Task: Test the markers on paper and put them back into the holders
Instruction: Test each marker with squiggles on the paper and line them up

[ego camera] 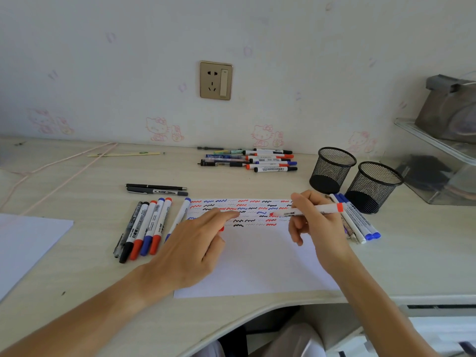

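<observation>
A white sheet of paper (260, 264) lies in front of me, its upper part covered with red, blue and black squiggles. My right hand (318, 222) holds a red marker (309, 210), its tip touching the paper near the squiggles. My left hand (190, 246) rests on the paper's left part with a red cap (221, 229) showing under its fingers. Two black mesh holders (332, 170) (373, 186) stand to the right of the paper; both look hollow inside.
A row of markers (144, 228) lies left of the paper, more blue ones (358, 220) at its right edge, and a pile of pens (252, 161) near the wall. Two black pens (157, 189) lie above the row. Another sheet (23, 246) is at far left, a clear shelf (438, 155) at right.
</observation>
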